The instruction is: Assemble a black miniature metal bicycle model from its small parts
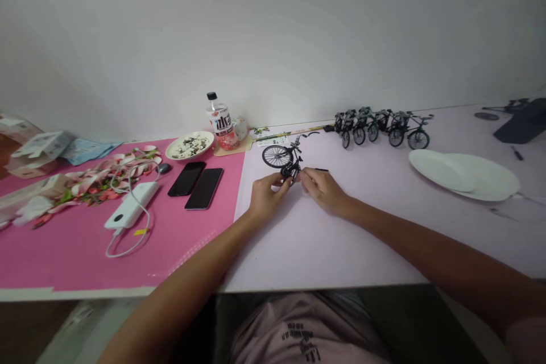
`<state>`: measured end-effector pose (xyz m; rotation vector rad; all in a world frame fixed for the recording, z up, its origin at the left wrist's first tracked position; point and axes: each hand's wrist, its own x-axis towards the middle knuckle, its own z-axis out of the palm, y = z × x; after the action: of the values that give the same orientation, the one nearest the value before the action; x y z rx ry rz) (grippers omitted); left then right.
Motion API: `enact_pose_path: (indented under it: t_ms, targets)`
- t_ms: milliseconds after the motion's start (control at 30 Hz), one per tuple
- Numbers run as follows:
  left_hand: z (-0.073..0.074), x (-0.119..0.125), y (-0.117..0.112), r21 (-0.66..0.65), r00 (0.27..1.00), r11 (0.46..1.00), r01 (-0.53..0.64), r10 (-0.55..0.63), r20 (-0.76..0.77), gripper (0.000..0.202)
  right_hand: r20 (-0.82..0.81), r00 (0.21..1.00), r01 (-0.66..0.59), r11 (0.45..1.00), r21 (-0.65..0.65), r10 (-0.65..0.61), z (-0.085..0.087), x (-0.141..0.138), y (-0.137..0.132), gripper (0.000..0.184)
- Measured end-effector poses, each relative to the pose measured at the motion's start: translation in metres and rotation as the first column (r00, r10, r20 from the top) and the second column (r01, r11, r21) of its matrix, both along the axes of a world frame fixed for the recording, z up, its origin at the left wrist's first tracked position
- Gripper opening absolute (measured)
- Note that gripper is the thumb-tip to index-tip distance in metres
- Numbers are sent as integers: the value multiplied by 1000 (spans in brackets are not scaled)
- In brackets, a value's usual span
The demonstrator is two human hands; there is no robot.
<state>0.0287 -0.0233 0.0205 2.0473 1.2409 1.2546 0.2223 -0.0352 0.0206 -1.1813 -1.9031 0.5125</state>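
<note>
A black miniature bicycle (279,156) is tilted on the pale tabletop in front of me, with one wheel and its handlebar pointing away. My left hand (269,193) is closed around the lower part of its frame, thumb and fingers pinching it. At the near right side of the bicycle, my right hand (325,190) has its fingers pressed together, touching or almost touching the frame. What those fingertips hold is hidden. A short dark stick-like piece (322,170) shows just behind the right hand; I cannot tell whether it is held or lying down.
Several finished miniature bicycles (373,125) stand along the wall. White oval plates (482,176) lie to the right, near a dark box (522,122). Leftward are a bottle (222,125), a bowl (190,147), two phones (205,189), a power bank (132,205) with cable, and scattered petals (100,182).
</note>
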Motion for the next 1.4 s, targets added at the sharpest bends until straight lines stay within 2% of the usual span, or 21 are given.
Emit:
enact_pose_path:
  t_ms: [167, 267, 467, 600, 667, 833, 967, 1133, 1200, 1300, 1400]
  targets:
    - [0, -1, 1, 3, 1000, 1000, -2, 2, 7, 25, 12, 1000, -28, 1000, -11, 28, -11, -1, 5, 7]
    - [-1, -1, 1, 5, 1000, 1000, -8, 8, 5, 23, 30, 998, -47, 999, -23, 48, -16, -1, 7, 7]
    - [-1, 0, 0, -7, 1000, 1000, 18, -18, -21, 27, 17, 997, 68, 996, 56, -69, -13, 0, 8, 14]
    - [-3, 0, 1, -17, 999, 999, 38, -38, -12, 24, 22, 998, 53, 997, 64, -55, -11, 0, 7, 13]
    - [-3, 0, 1, -22, 999, 999, 38, -39, -17, 23, 31, 998, 50, 997, 65, -52, -11, 0, 6, 17]
    - [-3, 2, 0, -19, 998, 999, 46, -46, -36, 19, 33, 997, 67, 997, 36, -68, -5, 3, 3, 44]
    - [-3, 1, 0, -28, 1000, 999, 16, -16, -21, 19, 124, 989, 78, 994, 71, -86, 6, 21, 11, 47]
    - [-4, 1, 3, -98, 997, 994, 37, -30, 74, 22, 355, 935, 18, 999, -47, 0, 15, 57, 37, 17]
    - [-3, 1, 4, -142, 992, 989, 37, -19, 128, 24, 434, 901, 44, 992, -115, 10, 16, 69, 45, 15]
    - [1, 2, 4, -205, 978, 977, 50, -7, 207, 28, 513, 853, 36, 971, -238, 94, 18, 79, 50, 26]
    - [5, 2, 5, -234, 967, 971, 45, 17, 254, 32, 537, 834, 36, 960, -276, 123, 19, 82, 52, 29]
